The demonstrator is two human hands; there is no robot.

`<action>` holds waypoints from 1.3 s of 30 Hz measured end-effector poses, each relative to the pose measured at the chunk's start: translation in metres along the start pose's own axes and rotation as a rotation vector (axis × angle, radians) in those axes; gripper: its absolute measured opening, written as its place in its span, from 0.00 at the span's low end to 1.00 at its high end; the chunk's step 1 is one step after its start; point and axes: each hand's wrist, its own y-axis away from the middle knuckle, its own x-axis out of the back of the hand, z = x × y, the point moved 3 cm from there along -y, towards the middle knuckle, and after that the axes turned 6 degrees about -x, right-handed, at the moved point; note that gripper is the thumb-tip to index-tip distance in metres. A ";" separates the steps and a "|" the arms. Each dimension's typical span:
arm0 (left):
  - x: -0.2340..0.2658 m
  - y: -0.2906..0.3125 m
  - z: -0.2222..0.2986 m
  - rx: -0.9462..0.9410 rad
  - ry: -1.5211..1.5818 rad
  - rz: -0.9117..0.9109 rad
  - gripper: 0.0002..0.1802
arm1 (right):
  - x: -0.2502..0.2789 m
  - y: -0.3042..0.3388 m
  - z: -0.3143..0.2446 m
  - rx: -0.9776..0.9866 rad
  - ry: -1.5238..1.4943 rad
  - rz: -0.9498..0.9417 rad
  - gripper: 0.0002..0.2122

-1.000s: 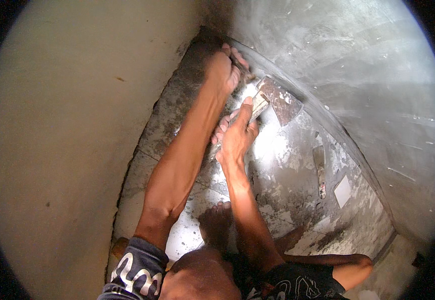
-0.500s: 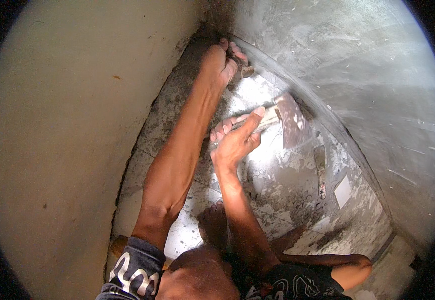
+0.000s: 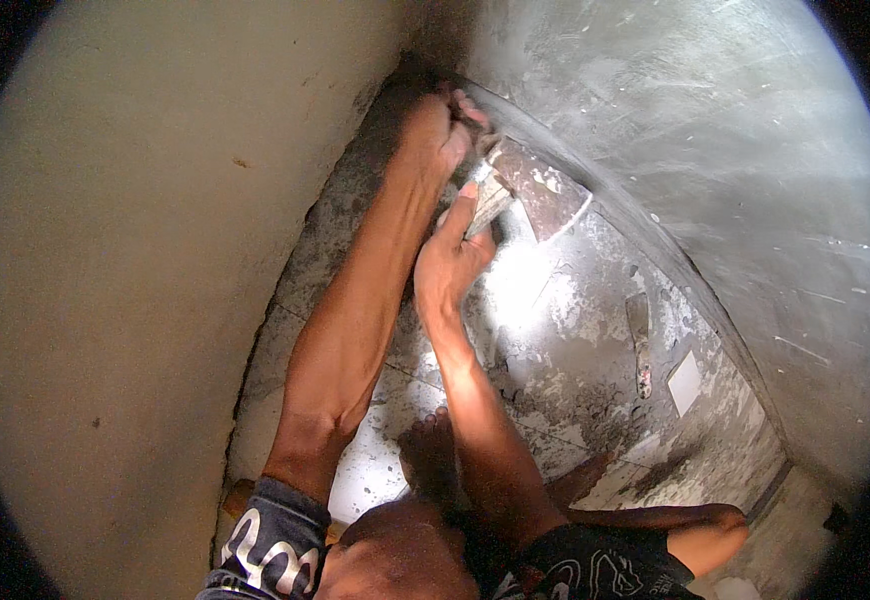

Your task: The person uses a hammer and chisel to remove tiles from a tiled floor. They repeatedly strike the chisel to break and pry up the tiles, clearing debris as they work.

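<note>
My left hand point(image 3: 435, 130) is closed low in the far corner, where the two walls meet. It grips a short chisel point(image 3: 487, 146), of which only the blunt, brownish head shows plainly; its tip is hidden by the hand and shadow. My right hand point(image 3: 453, 255) wraps the pale wooden handle of a hatchet point(image 3: 545, 190), thumb along the handle. The hatchet's blade points right, and its back edge is right by the chisel head; I cannot tell whether they touch.
A cream wall point(image 3: 135, 250) rises on the left and a grey wall point(image 3: 695, 130) on the right. On the stained tile floor point(image 3: 565, 340) lie a narrow scraper point(image 3: 640, 345) and a white square piece point(image 3: 685, 383). A bare foot point(image 3: 425, 452) stands near the lower middle.
My right hand has swung the hatchet up and left, bringing its head from over the floor to the chisel. My left hand stays in the corner with the chisel.
</note>
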 end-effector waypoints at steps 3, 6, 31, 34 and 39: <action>0.011 0.011 0.038 -0.027 0.076 0.055 0.05 | -0.013 0.029 -0.028 -0.556 -0.253 -0.058 0.24; -0.015 0.014 0.003 -0.062 -0.047 0.076 0.05 | 0.008 0.016 -0.017 -0.398 -0.280 0.072 0.24; 0.049 -0.043 0.031 -0.797 -0.896 -0.365 0.08 | 0.014 0.009 -0.021 -0.822 -0.265 -0.148 0.23; 0.025 -0.008 -0.009 -0.133 -0.155 0.246 0.10 | 0.048 0.011 -0.027 -0.836 -0.316 -0.126 0.23; 0.001 0.029 0.002 -0.105 -0.094 0.218 0.12 | 0.066 0.015 -0.030 -0.772 -0.306 -0.153 0.24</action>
